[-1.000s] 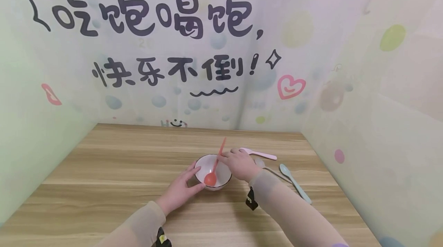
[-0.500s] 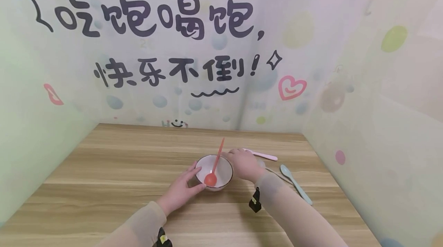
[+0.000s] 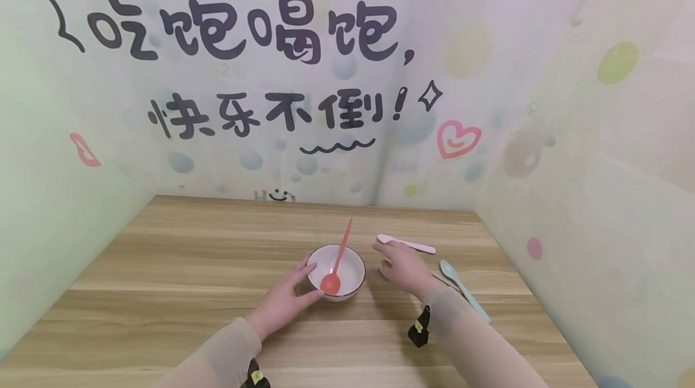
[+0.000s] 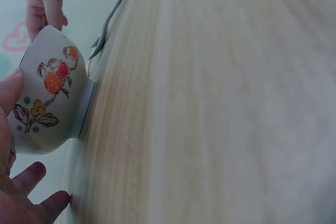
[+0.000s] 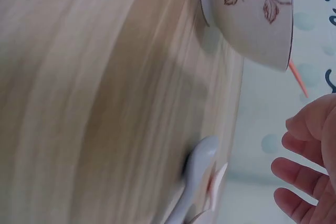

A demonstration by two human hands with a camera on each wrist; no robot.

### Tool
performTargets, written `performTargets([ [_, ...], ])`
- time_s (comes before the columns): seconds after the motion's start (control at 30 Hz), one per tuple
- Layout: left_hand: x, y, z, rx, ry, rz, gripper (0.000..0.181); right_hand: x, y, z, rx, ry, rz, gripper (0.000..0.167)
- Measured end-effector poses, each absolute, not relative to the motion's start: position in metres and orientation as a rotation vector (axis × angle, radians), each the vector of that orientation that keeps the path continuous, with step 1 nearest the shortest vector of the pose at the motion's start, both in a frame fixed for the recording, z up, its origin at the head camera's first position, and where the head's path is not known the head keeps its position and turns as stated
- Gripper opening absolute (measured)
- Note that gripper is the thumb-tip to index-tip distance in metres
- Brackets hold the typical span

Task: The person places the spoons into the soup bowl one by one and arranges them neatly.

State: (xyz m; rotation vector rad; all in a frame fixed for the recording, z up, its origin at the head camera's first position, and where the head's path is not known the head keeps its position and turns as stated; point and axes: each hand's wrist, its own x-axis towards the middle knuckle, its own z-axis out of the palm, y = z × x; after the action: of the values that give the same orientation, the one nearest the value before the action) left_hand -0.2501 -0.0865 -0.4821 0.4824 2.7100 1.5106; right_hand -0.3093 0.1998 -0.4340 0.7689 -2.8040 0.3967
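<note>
A white bowl [image 3: 352, 270] with a dark rim stands on the table, painted with fruit and leaves outside [image 4: 52, 82]. In it leans a red spoon [image 3: 330, 283], its handle rising over the far rim. My left hand [image 3: 279, 303] holds the bowl at its left side, thumb in front and a fingertip over the rim. To the bowl's right, my right hand [image 3: 406, 268] hovers with loosely bent fingers, holding nothing. It partly hides a pale grey spoon [image 5: 199, 158]. Just beyond lies a pink spoon [image 3: 418, 247]. Farther right is a light blue-green spoon [image 3: 464, 291].
The wooden table [image 3: 190, 267] meets a patterned back wall [image 3: 239, 162] with large black lettering. Side walls close in the left and right. A black strap piece [image 3: 419, 327] hangs at the right wrist.
My right hand has let go of the red spoon's handle and drawn away to the right, over the grey spoon. The left hand and bowl have stayed in place.
</note>
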Motion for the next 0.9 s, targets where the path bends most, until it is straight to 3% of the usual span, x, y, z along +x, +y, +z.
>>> performTargets([
  [0.4, -0.250, -0.088, -0.483, 0.486, 2.708, 1.512, 0.070, -0.295, 0.228, -0.444, 0.458, -2.907, 0.848, 0.039],
  [0.9, -0.251, -0.087, -0.484, 0.507, 2.713, 1.524, 0.069, -0.277, 0.254, -0.451, 0.298, -2.906, 0.813, 0.037],
])
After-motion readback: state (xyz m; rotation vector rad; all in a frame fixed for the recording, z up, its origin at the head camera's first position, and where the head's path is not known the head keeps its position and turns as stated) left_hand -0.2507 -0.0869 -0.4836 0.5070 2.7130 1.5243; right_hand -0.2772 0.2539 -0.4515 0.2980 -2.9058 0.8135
